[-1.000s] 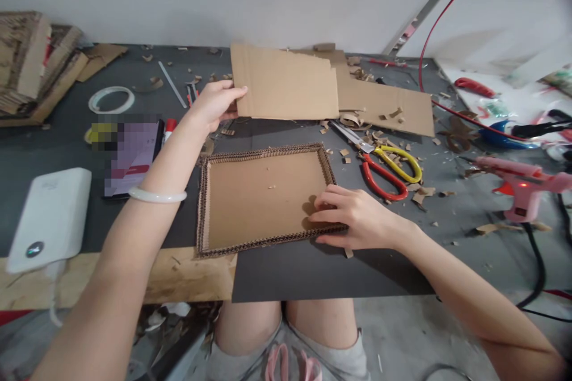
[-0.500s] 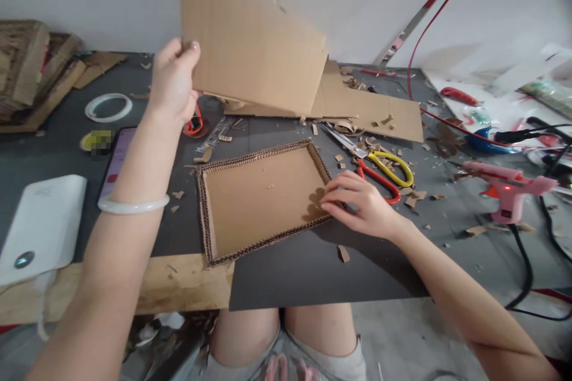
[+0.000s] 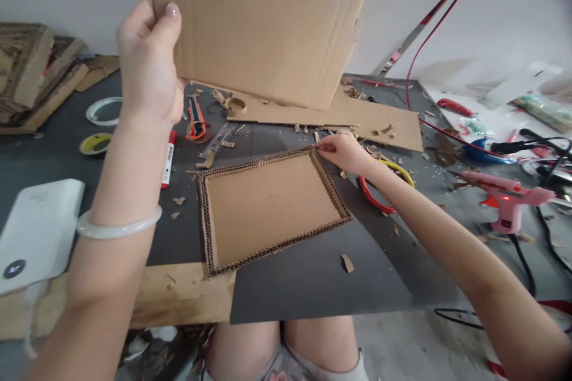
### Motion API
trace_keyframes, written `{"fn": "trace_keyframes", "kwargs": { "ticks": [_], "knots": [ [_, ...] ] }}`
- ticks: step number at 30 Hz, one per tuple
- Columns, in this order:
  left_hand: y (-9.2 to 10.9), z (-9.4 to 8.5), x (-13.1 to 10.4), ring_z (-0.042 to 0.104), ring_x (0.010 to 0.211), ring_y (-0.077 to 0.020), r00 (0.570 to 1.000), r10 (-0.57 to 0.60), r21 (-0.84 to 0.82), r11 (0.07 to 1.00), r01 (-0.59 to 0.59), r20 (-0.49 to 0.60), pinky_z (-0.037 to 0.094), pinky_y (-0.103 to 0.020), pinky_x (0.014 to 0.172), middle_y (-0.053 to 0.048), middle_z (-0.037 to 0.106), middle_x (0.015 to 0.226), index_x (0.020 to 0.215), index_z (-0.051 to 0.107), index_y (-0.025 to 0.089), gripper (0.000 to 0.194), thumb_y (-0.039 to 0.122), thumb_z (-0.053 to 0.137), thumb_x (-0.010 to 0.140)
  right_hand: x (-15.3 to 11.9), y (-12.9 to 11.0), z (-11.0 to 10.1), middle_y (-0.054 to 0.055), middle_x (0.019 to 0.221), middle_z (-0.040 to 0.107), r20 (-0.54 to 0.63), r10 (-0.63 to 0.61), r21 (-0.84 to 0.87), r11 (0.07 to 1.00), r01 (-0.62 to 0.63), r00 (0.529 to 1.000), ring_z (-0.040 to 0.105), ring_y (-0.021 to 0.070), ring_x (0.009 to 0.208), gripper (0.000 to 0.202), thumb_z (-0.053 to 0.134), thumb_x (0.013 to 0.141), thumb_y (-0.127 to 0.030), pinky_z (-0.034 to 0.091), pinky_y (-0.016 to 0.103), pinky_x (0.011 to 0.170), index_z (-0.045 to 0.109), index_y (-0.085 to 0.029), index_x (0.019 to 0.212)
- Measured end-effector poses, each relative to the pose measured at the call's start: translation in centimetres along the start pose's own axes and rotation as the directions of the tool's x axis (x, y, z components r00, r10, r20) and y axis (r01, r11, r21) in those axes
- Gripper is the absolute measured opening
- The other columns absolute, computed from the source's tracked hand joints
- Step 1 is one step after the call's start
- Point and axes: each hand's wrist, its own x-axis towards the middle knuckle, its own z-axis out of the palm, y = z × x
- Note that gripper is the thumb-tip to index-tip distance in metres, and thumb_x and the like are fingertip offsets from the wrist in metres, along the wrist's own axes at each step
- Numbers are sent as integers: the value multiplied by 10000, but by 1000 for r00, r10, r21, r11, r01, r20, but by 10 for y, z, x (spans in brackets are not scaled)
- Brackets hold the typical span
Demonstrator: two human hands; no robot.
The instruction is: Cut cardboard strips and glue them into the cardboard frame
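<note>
My left hand (image 3: 152, 62) grips the left edge of a large cardboard sheet (image 3: 263, 30), raised above the back of the table, thumb on its near face. A shallow cardboard tray (image 3: 274, 205) with a thin corrugated rim lies flat on the dark table. At the tray's far right corner is my right hand (image 3: 342, 152), its fingertips together on the rim. Behind that hand and forearm, scissors (image 3: 378, 202) with red and yellow handles are partly hidden. Further back a flat cardboard strip (image 3: 384, 122) lies under the raised sheet.
A pink glue gun (image 3: 507, 196) stands at right with its cable. An orange cutter (image 3: 195, 119), a red marker (image 3: 168, 161), tape rolls (image 3: 96, 144) and a white power bank (image 3: 42, 232) are at left. Corrugated pieces (image 3: 33, 71) are stacked back left. Scraps litter the table.
My left hand has moved up and left with the sheet, which now shows more of its face. My right hand has slid from the tray's right side to its far right corner, covering the scissors' blades.
</note>
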Motion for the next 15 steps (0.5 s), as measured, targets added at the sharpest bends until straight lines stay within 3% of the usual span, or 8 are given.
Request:
{"fn": "trace_keyframes", "kwargs": {
  "ticks": [2, 4, 8, 9, 10, 12, 14, 15],
  "knots": [
    [-4, -2, 0, 602, 806, -126, 1000, 14, -26, 1000, -15, -12, 477, -294, 822, 11, 594, 743, 732, 448, 165, 96, 130, 459, 820, 12, 5, -7, 37, 711, 699, -46, 29, -8, 1000, -29, 999, 609, 164, 644, 156, 559, 767, -220, 440, 275, 636, 706, -167, 758],
    [-6, -5, 1, 575, 722, -128, 997, 53, 0, 999, -53, -55, 472, -295, 774, 21, 509, 650, 674, 429, 173, 142, 124, 493, 791, 18, 17, -25, 45, 711, 697, -168, 119, -19, 992, -124, 979, 593, 156, 634, 159, 576, 774, -239, 417, 267, 621, 706, -151, 742],
    [4, -12, 0, 525, 701, -109, 993, 71, 215, 976, -49, -95, 457, -274, 733, 33, 396, 615, 640, 415, 166, 193, 116, 510, 801, 13, 60, -80, 116, 714, 662, -487, 335, -40, 914, -404, 806, 507, 114, 600, 384, 561, 811, -402, 358, 280, 619, 684, -39, 828],
    [8, -13, 0, 521, 712, -105, 992, 65, 275, 961, -33, -107, 456, -268, 740, 34, 396, 621, 644, 419, 163, 191, 118, 502, 809, 9, 71, -92, 107, 691, 647, -597, 371, -31, 875, -483, 711, 467, 102, 580, 420, 567, 799, -443, 345, 281, 602, 677, -38, 826],
    [12, -14, -1, 521, 728, -105, 992, 58, 330, 944, -17, -115, 455, -265, 753, 35, 405, 630, 649, 425, 163, 189, 128, 498, 820, 3, 80, -101, 91, 643, 621, -617, 399, -24, 852, -524, 678, 424, 95, 554, 450, 571, 791, -474, 335, 288, 587, 671, -37, 829],
    [19, -13, -3, 523, 742, -111, 990, 66, 415, 910, -9, -123, 456, -262, 756, 34, 415, 638, 644, 434, 167, 197, 160, 505, 828, -10, 95, -112, 54, 583, 568, -620, 397, -43, 844, -535, 677, 369, 93, 534, 438, 561, 801, -485, 329, 307, 598, 678, -63, 786],
    [23, -13, -4, 527, 739, -118, 990, 91, 473, 880, -29, -109, 459, -259, 727, 29, 408, 637, 637, 446, 171, 213, 211, 523, 832, -24, 102, -116, 103, 796, 606, -603, 370, -86, 851, -519, 706, 402, 104, 587, 397, 635, 768, -432, 343, 322, 646, 685, -78, 941],
    [24, -13, -5, 532, 737, -122, 989, 110, 502, 863, -46, -99, 462, -256, 710, 27, 405, 638, 644, 461, 170, 213, 241, 531, 832, -32, 102, -118, 143, 972, 587, -592, 355, -120, 849, -514, 724, 437, 116, 635, 480, 696, 723, -398, 353, 332, 674, 645, -100, 1096]
  ]
}}
